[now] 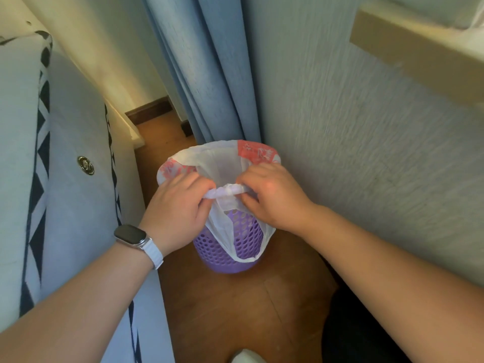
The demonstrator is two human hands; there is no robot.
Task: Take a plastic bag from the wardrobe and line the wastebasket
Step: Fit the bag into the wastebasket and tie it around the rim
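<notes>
Bare forearms fill the lower frame, a watch (131, 235) strapped to the left wrist. At their ends, the left hand (175, 205) and the right hand (272, 197) are both clenched on a twisted, bunched stretch of the plastic bag (217, 158), which is pinched between the fingers of each and stretched taut from one hand to the other, just above the near rim.

Beyond the fingertips, the white bag with red printing is seen opened into the purple perforated wastebasket (248, 237), its mouth already folded over the far and side rims. Below the fingers, on the near side, loose film hangs down the outside of the basket, and a patch of purple wall shows through a gap beneath the gathered edge.

The bag has evidently been fetched and seated, so the task is judged mostly done. What appears left is the near edge: the gathered slack is to be knotted or tucked and pulled down over the rim.

Further out, the basket stands on a wooden floor (235, 297), close beside a textured wall (366, 153) to the right of the hands, a blue curtain (204, 74) beyond them and a patterned sofa (65, 179) to the left.
</notes>
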